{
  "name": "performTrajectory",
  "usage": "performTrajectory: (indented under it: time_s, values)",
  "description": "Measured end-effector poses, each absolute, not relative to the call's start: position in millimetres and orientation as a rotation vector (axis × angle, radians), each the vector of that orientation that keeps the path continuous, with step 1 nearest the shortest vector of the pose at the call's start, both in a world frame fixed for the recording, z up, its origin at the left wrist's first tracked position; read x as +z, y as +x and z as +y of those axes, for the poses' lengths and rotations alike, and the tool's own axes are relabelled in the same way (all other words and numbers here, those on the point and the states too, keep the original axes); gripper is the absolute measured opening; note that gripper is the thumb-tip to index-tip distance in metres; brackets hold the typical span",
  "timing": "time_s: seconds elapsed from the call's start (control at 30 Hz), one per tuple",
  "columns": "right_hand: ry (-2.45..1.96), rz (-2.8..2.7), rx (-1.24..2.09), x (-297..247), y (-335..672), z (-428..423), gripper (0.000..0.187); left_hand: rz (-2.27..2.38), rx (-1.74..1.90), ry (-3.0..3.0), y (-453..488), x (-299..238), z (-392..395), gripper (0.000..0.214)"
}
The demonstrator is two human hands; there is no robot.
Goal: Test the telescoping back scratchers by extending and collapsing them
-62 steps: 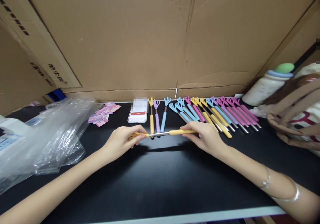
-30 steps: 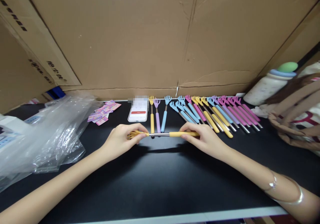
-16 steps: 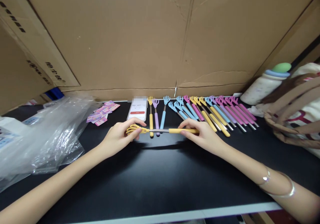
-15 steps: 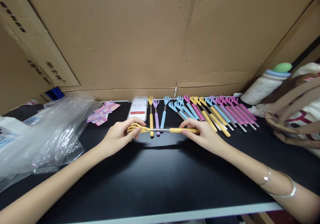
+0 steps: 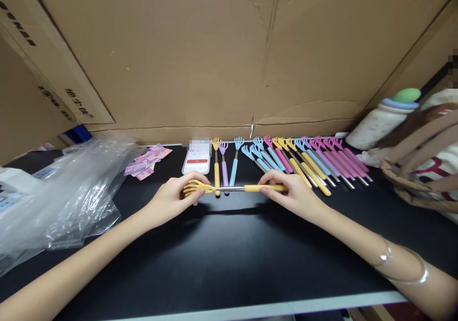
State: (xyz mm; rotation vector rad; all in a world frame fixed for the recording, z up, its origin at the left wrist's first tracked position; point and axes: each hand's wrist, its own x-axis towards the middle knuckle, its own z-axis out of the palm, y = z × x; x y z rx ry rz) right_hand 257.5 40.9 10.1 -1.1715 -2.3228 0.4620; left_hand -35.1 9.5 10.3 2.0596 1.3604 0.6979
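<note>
Between my hands a yellow back scratcher lies level above the black table, its metal shaft showing in the middle. My left hand pinches the claw head at the left end. The yellow grip on the right is held by my right hand, between thumb and fingers. Behind it lie a yellow back scratcher, a purple back scratcher and a blue back scratcher, heads pointing away. Several more in blue, pink, yellow and purple form a slanted row on the right.
A phone with a timer screen lies behind my left hand, beside pink printed cards. Clear plastic bags cover the table's left side. At the right are a white bottle and a beige bag. Cardboard walls the back.
The claw head has turned in my left fingers, so its prongs now show more face-on. Both hands stay in nearly the same place.
</note>
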Motion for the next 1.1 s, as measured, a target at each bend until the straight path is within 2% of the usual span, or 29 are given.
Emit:
performTrajectory:
  time_s: [0.37,0.67,1.1]
  values:
    - [-1.065,-2.359,0.279,10,256,36,0.025,1.479,0.622,1.984,-33,7,8,0.027]
    - [-1.049,-2.348,0.206,11,262,41,0.021,1.479,0.733,2.024,-38,12,10,0.027]
    - [-1.110,-2.375,0.388,6,266,46,0.023,1.332,0.765,2.074,-41,8,12,0.025]
